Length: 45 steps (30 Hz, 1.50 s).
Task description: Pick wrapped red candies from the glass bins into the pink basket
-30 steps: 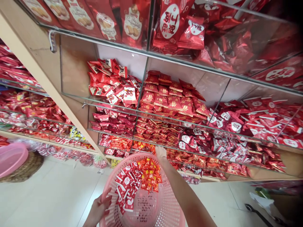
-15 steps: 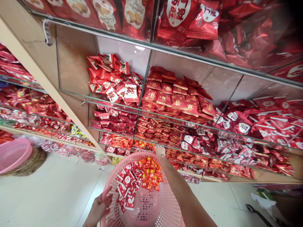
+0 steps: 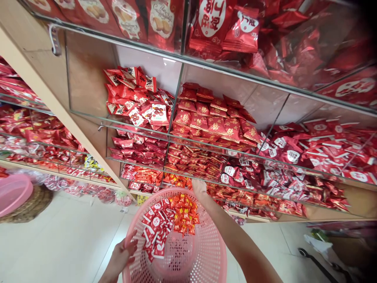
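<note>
A pink perforated plastic basket (image 3: 213,243) is gripped at its left rim by my left hand (image 3: 121,253), with the fingers wrapped over the edge. Inside it, red-and-white wrapped packets (image 3: 157,224) lie on the left and orange-red wrapped sweets (image 3: 185,212) beside them; part of its bottom shows. Beyond the far rim, my right hand (image 3: 199,187) reaches into a low shelf compartment, next to orange-red packets (image 3: 178,181). The fingers of that hand are hidden by the shelf and the hand itself, so what they hold, if anything, does not show.
Glass-fronted shelves of red packets rise ahead, with gold-printed red packets (image 3: 216,124) in the middle. A glass shelf edge (image 3: 235,78) juts out above. A pink basin (image 3: 14,194) rests on a woven basket (image 3: 38,202) at left. A dark wheeled leg (image 3: 316,263) stands at lower right.
The view has shifted slightly, so the shelves appear further left. My right hand stays at the low compartment, and my left hand keeps hold of the basket rim.
</note>
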### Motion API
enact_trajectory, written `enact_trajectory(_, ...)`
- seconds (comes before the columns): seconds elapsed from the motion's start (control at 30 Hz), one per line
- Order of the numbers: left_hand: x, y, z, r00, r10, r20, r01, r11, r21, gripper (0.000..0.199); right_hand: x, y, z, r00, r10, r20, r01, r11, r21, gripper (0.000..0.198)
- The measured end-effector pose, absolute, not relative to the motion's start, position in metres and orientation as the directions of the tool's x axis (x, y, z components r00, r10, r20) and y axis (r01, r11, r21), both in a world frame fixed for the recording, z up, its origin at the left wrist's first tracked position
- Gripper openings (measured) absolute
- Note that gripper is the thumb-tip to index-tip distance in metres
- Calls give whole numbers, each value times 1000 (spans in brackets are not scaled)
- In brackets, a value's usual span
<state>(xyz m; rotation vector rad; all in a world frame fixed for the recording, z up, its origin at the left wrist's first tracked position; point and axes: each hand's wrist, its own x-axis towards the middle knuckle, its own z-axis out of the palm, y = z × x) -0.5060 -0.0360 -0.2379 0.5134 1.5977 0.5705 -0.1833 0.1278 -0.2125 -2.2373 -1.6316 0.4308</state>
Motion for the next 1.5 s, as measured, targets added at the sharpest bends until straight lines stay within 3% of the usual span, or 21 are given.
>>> enact_trajectory(0.13, -505, -34, -229, -70, 623, -779, 10, 781, 624, 53, -182, 89, -201, 263, 960, -95, 882, -279, -380, 31)
enact_trajectory(0.23, -505, -34, -227, -45, 629, -776, 9, 777, 629, 61, -186, 53, -203, 269, 963, 17, 836, -224, -501, 42)
enact_trajectory(0.4, -507, -34, -230, -16, 619, -785, 10, 786, 619, 62, -200, 15, -220, 381, 916, 127, 687, -188, -702, 36)
enact_trajectory(0.7, -509, -34, -239, -71, 632, -771, -9, 773, 635, 58, -205, 6, -266, 696, 709, -114, 408, -521, -750, 30)
enact_trajectory(1.07, -509, -41, -249, -123, 699, -705, 5, 710, 704, 60, -217, 27, -278, 732, 662, -164, 428, -633, -645, 24)
enact_trajectory(1.27, -514, -35, -238, -28, 635, -772, -26, 772, 635, 69, -219, 23, -271, 748, 646, -152, 427, -645, -634, 32)
enact_trajectory(1.4, -514, -34, -238, -24, 632, -774, -32, 774, 633, 70, -214, 29, -259, 708, 706, 11, 536, -528, -659, 37)
enact_trajectory(1.5, -512, -37, -241, -33, 642, -766, -32, 765, 643, 67, -206, 54, -249, 519, 851, 79, 676, -353, -647, 32)
